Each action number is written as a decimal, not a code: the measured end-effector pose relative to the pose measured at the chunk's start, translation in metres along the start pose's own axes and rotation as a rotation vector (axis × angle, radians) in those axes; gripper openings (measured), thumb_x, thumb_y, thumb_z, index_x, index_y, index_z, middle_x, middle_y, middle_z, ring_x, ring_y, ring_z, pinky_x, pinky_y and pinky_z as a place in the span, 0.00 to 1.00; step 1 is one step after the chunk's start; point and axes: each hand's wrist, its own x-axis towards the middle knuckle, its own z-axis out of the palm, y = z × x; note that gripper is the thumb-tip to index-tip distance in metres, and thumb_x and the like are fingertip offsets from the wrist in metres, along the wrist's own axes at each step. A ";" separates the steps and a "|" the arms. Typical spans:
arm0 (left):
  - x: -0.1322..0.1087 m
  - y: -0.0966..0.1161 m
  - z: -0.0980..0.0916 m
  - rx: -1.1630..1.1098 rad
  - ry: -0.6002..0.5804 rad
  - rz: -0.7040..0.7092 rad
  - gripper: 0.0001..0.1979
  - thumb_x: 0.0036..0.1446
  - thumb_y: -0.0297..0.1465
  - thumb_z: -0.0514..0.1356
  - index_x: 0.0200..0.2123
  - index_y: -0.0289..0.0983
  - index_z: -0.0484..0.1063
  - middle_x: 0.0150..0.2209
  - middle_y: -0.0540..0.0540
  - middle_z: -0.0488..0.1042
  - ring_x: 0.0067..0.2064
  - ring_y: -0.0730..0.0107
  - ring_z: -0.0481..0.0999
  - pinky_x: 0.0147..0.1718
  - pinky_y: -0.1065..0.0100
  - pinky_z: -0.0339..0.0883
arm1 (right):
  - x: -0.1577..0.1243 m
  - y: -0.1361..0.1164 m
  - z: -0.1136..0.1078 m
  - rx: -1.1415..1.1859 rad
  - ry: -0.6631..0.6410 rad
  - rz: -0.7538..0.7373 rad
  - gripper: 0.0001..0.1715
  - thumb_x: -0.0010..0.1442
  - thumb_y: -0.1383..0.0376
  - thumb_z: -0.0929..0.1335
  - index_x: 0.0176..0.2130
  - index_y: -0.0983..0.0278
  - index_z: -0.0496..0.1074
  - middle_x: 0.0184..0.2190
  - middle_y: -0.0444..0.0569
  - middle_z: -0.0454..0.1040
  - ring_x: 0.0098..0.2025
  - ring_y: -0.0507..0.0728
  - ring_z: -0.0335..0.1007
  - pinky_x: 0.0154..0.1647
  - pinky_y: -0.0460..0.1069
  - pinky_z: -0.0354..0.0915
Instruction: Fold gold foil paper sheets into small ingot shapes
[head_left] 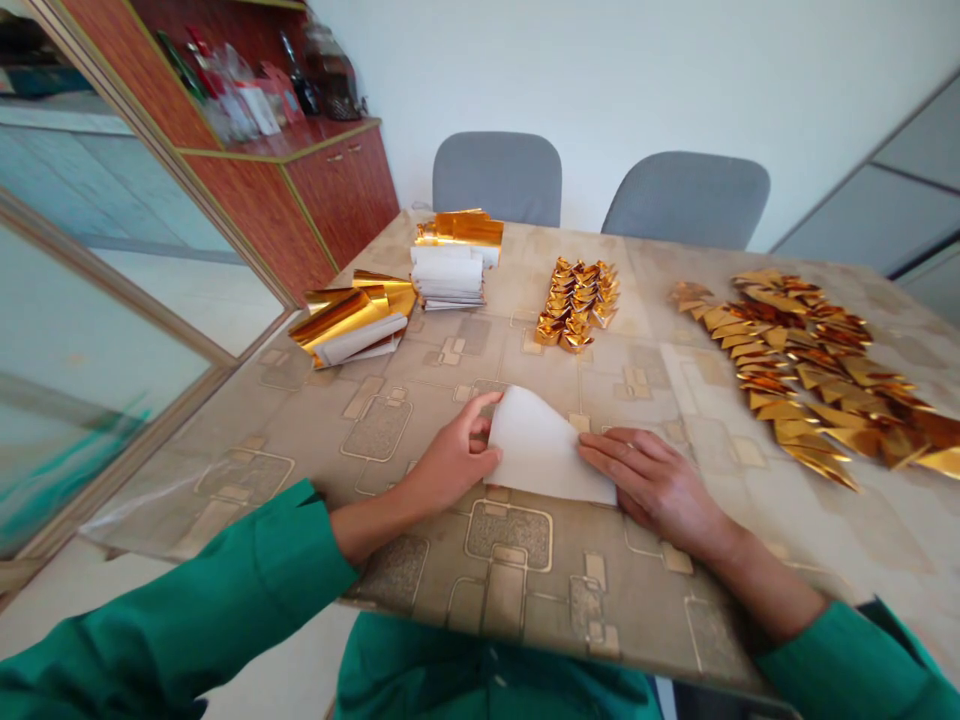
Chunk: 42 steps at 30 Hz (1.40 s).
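Note:
A white sheet of paper [544, 450] with a curved upper edge lies near the front of the patterned table [510, 590]. My left hand [457, 452] pinches its left side between thumb and fingers. At the right corner, my right hand [656, 482] holds the paper with fingers pressed together; its thumb is partly hidden. Beyond the paper stands a block of small folded gold pieces [576, 305]. To the left are loose gold and white sheets [356, 320] and a stack of white-backed sheets [448, 275].
Long rows of folded gold pieces [810, 360] spread over the table's right side. Two grey chairs [496, 175] stand behind the far edge. A red-brown cabinet [337, 200] with bottles is at the back left, near a glass partition [90, 380].

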 end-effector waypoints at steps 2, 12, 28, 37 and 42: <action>-0.002 0.001 0.003 -0.015 -0.023 0.007 0.41 0.49 0.27 0.63 0.65 0.41 0.51 0.38 0.49 0.74 0.31 0.72 0.75 0.29 0.72 0.66 | 0.001 -0.002 0.000 -0.002 0.005 0.029 0.33 0.62 0.73 0.63 0.65 0.61 0.61 0.61 0.53 0.69 0.55 0.63 0.69 0.52 0.60 0.70; -0.005 0.004 0.013 0.297 -0.136 0.113 0.32 0.55 0.25 0.56 0.64 0.40 0.59 0.37 0.48 0.73 0.24 0.79 0.65 0.22 0.75 0.55 | -0.006 0.009 -0.028 -0.026 0.182 -0.109 0.28 0.68 0.72 0.62 0.65 0.59 0.62 0.55 0.51 0.74 0.59 0.61 0.68 0.58 0.61 0.68; -0.021 0.003 0.022 1.310 -0.251 0.736 0.31 0.54 0.46 0.64 0.54 0.33 0.69 0.62 0.33 0.63 0.58 0.46 0.65 0.57 0.49 0.61 | -0.012 0.001 -0.013 0.105 -0.041 -0.039 0.19 0.67 0.69 0.61 0.53 0.68 0.73 0.51 0.56 0.77 0.54 0.62 0.71 0.54 0.60 0.70; -0.017 0.005 0.022 1.205 -0.196 0.676 0.18 0.59 0.33 0.60 0.51 0.34 0.68 0.49 0.39 0.75 0.49 0.56 0.73 0.49 0.57 0.69 | -0.010 0.005 -0.016 0.364 -0.055 0.142 0.14 0.66 0.67 0.63 0.49 0.64 0.75 0.48 0.54 0.78 0.52 0.59 0.72 0.57 0.60 0.65; -0.007 -0.001 0.016 1.139 -0.075 0.597 0.06 0.65 0.31 0.56 0.40 0.37 0.71 0.38 0.46 0.77 0.40 0.63 0.77 0.40 0.62 0.71 | 0.001 0.006 -0.024 0.489 -0.095 0.196 0.13 0.68 0.63 0.63 0.47 0.64 0.75 0.45 0.53 0.78 0.48 0.59 0.72 0.54 0.58 0.64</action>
